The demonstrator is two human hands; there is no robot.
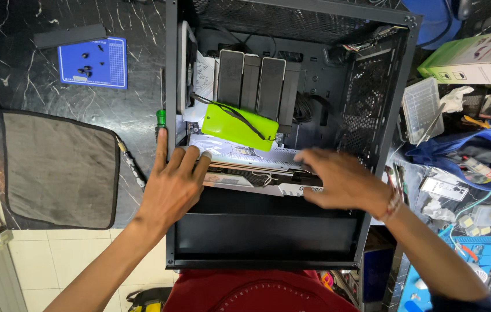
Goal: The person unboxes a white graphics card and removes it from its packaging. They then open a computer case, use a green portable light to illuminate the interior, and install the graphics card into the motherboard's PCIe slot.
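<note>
Both your hands are inside the open black computer case (268, 231) near the desk's front edge: your left hand (173, 185) and right hand (338, 179), fingers spread, press flat on the white graphics card (245, 156), seemingly seating it; next, even downward pressure.

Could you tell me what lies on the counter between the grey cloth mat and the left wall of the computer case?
In the head view, a screwdriver lies between the grey cloth mat and the computer case; a green-handled tool stands against the wall.
</note>
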